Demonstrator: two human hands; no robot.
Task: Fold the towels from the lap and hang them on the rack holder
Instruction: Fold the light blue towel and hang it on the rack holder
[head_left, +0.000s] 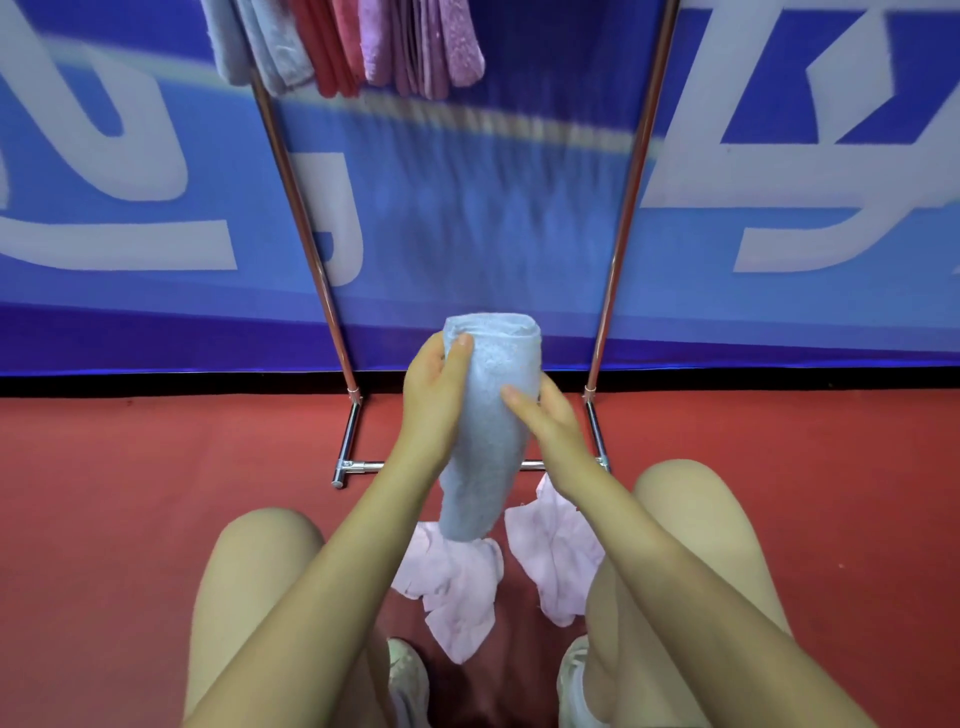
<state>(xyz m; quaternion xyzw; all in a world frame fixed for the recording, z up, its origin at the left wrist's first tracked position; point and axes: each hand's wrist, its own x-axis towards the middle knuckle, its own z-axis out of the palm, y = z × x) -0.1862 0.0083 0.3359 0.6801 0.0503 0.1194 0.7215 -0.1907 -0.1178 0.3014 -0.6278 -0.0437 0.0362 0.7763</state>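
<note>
Pale blue terry towel (491, 415), folded lengthwise into a narrow strip, is held up in the air between the knees, w/ the metal rack holder (306, 228) just beyond. Its folded top edge is up, loose end hanging toward the lap; prob. kept vertical so the layers drop straight and line up before it goes over the rail.

Left hand (434, 384) grips the towel near the top, thumb in front, fingers round the back, so it carries the weight. Right hand (545, 421) is on the towel's right side lower down, fingers straight and pointing up-left, flat against the cloth; looks like smoothing or steadying, not gripping. Both forearms reach fwd from the body and converge on the towel.

Two crumpled pale pink towels (457, 582) sit lower, between the legs; these look unfolded as yet. Can't tell whether they rest on the lap or the red floor (104, 493).

Up top, folded towels already hang on the rack: grey-blue ones (260, 47) at left, red (324, 47) next, pink (421, 47) on the right. Free rail space appears to be right of the pink ones, though the rail itself is out of view.
</note>
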